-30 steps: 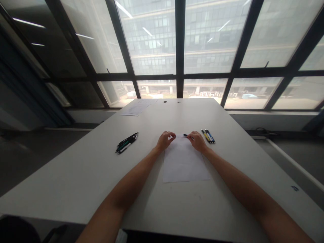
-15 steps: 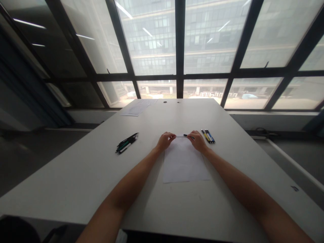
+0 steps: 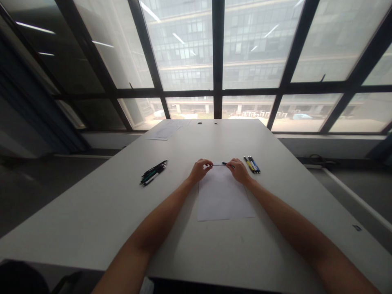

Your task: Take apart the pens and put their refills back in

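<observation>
We have both hands out over the far edge of the sheet [image 3: 223,196], mid-worktop [image 3: 92,212]. Left hand [image 3: 199,170] sits at the sheet's far left corner, fingers curled in and pinching the left end of a thin refill [image 3: 218,165]. Right hand [image 3: 239,171] is at the far right corner, fingers closed on a dark pen barrel [image 3: 227,164], which points at 9 o'clock toward the left hand. Refill runs level between the two hands, just above the sheet's far edge; we can't tell whether it touches the paper or how far it sits in the barrel.

Sheet is blank, lies flat, long side running away from us, both forearms flanking it.

At 3 o'clock from the right hand, just beside it: a small row of pens [image 3: 252,164], yellow, dark and blue, lying side by side, tips toward 11 o'clock. At 9 o'clock from the left hand, well apart: a loose bundle of dark pens [image 3: 153,172], one white-bodied, angled toward 2 o'clock.

At 12 o'clock, near the worktop's far edge: papers [image 3: 167,130] left of centre and two small round holes [image 3: 199,123]. Windows behind.
</observation>
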### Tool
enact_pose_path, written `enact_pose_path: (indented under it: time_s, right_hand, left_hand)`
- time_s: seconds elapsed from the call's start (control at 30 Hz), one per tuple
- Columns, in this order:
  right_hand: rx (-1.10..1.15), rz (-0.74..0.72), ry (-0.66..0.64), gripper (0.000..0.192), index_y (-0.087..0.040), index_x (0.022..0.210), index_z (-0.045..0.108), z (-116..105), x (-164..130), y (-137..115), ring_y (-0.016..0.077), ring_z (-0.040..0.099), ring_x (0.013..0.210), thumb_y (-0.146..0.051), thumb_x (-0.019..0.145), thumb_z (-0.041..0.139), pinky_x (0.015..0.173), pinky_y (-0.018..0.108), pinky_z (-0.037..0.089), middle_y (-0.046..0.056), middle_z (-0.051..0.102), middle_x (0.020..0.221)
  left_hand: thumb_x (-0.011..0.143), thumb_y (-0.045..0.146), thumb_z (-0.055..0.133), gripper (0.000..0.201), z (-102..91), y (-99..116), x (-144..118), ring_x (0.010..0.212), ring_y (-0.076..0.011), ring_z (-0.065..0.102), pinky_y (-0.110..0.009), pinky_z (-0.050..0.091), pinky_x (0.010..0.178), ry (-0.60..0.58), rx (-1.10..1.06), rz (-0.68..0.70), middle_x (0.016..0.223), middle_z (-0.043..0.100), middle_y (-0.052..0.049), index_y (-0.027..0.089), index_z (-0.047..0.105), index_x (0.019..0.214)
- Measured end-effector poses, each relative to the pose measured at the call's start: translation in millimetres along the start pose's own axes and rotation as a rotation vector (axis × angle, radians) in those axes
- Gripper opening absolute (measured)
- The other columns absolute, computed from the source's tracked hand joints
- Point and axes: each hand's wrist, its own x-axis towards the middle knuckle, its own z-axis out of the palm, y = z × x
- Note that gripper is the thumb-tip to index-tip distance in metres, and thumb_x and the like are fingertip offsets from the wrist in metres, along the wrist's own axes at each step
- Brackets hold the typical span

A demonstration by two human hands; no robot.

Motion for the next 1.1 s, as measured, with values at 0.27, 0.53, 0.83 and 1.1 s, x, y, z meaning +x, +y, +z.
enact_pose_path:
  time_s: [0.27, 0.53, 0.83, 1.1]
  right_hand:
    - [0.003, -0.005, -0.020, 0.021, -0.021, 0.083, 0.069, 2, 0, 1, 0.0205, 0.058, 0.087, -0.030, 0.095, 0.055, 0.082, 0.033, 0.042, 0.006, 0.067, 0.086]
    - [0.022, -0.016, -0.023, 0.024, -0.021, 0.082, 0.070, -1, 0, -1, 0.0201, 0.058, 0.085, -0.033, 0.095, 0.054, 0.082, 0.032, 0.043, 0.006, 0.067, 0.084]
    - [0.067, -0.027, -0.047, 0.023, -0.022, 0.083, 0.071, -3, -1, -4, 0.0202, 0.058, 0.088, -0.033, 0.095, 0.055, 0.083, 0.033, 0.044, 0.006, 0.067, 0.085]
    - [-0.173, 0.089, 0.126, 0.023, -0.020, 0.108, 0.069, -2, -1, 5, 0.0248, 0.056, 0.096, -0.023, 0.095, 0.050, 0.088, 0.037, 0.041, 0.010, 0.067, 0.097]
  left_hand:
    - [0.088, 0.025, 0.062, 0.015, 0.7, 1, 0, 0.080, -0.0156, 0.060, -0.027, 0.049, 0.067, -0.021, -0.031, 0.021, 0.085, 0.072, -0.003, 0.023, 0.073, 0.099]
    - [0.084, 0.027, 0.069, 0.011, -1.3, 3, 0, 0.077, -0.0165, 0.061, -0.030, 0.051, 0.073, -0.084, 0.001, 0.020, 0.084, 0.074, -0.003, 0.024, 0.075, 0.092]
    - [0.087, 0.026, 0.064, 0.012, -2.0, 6, 0, 0.077, -0.0168, 0.062, -0.032, 0.050, 0.078, -0.083, 0.089, 0.054, 0.083, 0.074, -0.002, 0.023, 0.075, 0.089]
    - [0.087, 0.025, 0.063, 0.011, -3.2, 3, 1, 0.074, -0.0165, 0.061, -0.031, 0.048, 0.077, 0.046, 0.093, 0.001, 0.078, 0.073, 0.000, 0.024, 0.074, 0.084]
